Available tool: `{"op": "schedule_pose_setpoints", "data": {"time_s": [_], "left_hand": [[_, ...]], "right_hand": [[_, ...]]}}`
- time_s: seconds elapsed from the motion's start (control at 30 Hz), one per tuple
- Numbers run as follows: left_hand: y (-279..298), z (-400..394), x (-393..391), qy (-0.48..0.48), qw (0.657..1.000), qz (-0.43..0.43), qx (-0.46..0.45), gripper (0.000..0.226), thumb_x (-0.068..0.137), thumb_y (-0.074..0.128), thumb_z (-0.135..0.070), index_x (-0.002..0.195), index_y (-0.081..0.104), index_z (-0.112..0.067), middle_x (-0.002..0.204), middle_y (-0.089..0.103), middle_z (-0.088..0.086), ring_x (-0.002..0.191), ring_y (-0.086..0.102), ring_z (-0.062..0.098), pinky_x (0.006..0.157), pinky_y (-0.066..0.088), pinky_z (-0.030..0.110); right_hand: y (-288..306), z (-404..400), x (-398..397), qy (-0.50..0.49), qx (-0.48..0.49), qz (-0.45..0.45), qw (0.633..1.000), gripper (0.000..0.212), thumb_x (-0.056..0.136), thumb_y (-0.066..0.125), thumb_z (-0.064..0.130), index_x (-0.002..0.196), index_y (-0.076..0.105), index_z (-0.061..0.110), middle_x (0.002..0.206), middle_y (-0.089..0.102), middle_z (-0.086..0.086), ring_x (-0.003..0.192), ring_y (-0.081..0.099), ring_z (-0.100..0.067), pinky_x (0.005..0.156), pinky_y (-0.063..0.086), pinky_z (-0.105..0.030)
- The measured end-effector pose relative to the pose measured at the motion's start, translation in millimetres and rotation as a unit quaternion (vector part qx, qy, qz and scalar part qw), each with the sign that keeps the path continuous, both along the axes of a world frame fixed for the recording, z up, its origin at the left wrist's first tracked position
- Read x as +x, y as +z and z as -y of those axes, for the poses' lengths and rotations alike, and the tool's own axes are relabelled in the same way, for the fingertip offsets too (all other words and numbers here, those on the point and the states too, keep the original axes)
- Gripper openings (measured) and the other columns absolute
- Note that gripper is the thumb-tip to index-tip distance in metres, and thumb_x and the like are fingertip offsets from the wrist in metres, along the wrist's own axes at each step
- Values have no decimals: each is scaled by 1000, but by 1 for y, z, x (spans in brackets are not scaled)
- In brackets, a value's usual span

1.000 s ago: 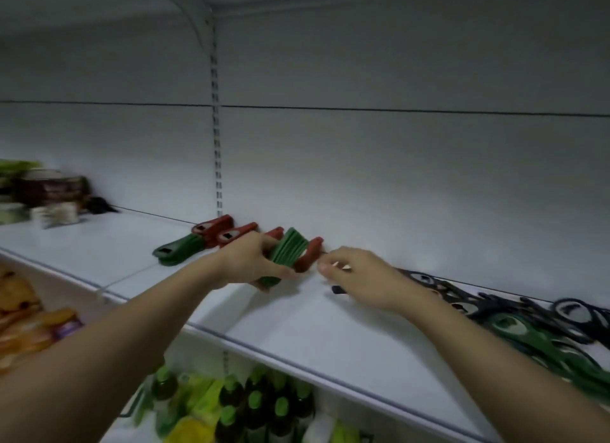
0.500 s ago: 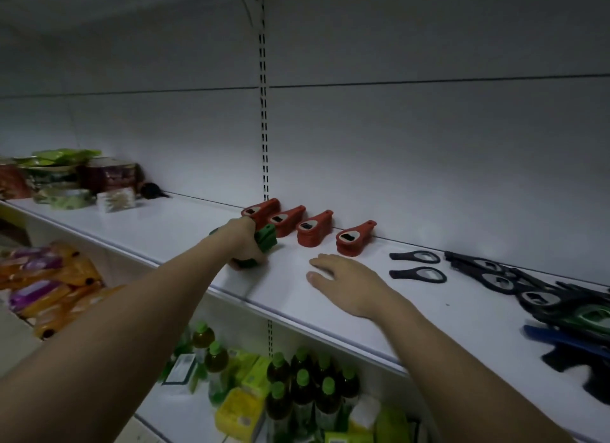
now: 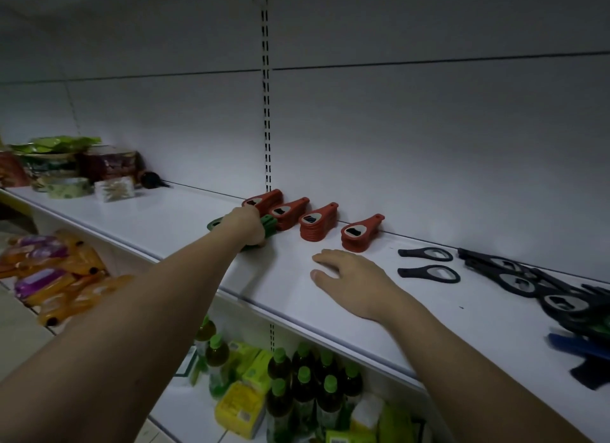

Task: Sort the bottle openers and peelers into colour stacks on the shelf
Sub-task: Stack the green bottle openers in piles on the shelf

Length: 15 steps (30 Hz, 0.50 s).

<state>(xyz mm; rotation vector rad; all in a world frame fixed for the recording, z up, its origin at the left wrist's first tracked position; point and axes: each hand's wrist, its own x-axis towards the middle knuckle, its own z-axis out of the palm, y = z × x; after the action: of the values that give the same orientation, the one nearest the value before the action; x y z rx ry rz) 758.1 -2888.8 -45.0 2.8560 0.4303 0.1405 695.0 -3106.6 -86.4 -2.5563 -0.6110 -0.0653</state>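
Left hand (image 3: 246, 226) curled around green bottle-opener stack (image 3: 268, 225) on white shelf (image 3: 185, 224), beside four red opener stacks (image 3: 315, 226). Right hand (image 3: 350, 279) flat, fingers relaxed, near two black openers (image 3: 427, 264).

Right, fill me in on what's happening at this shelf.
A person is sorting bottle openers by colour on a white shelf. The left hand grips a stack of green openers at the left end of four red stacks lined up along the back wall. The right hand rests open on the shelf, holding nothing. Two black openers lie to its right, and a mixed pile of black, green and blue pieces sits unsorted at the far right.
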Motion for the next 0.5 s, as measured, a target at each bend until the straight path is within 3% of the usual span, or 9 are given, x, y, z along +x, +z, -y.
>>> {"op": "schedule_pose_setpoints", "data": {"time_s": [0.23, 0.43, 0.5], "left_hand": [[1, 6, -1, 8, 1000, 6, 24, 57, 89, 65, -26, 137, 46, -1, 122, 58, 16, 104, 60, 30, 77, 46, 31], [13, 14, -13, -12, 1000, -13, 2, 47, 91, 60, -26, 131, 50, -4, 92, 58, 11, 76, 59, 25, 71, 55, 33], [22, 19, -22, -29, 999, -10, 7, 52, 93, 60, -29, 139, 45, -10, 103, 59, 12, 83, 60, 26, 74, 56, 35]], "right_hand": [[1, 0, 0, 4, 8, 5, 1000, 50, 99, 47, 45, 145, 46, 27, 154, 38, 11, 142, 32, -11, 114, 23, -27], [1, 1, -1, 5, 8, 5, 1000, 48, 99, 46, 43, 144, 47, 27, 152, 41, 10, 140, 35, -12, 113, 26, -28], [1, 0, -3, 3, 11, 12, 1000, 46, 100, 46, 40, 143, 50, 25, 149, 45, 9, 137, 40, -13, 112, 30, -30]]}}
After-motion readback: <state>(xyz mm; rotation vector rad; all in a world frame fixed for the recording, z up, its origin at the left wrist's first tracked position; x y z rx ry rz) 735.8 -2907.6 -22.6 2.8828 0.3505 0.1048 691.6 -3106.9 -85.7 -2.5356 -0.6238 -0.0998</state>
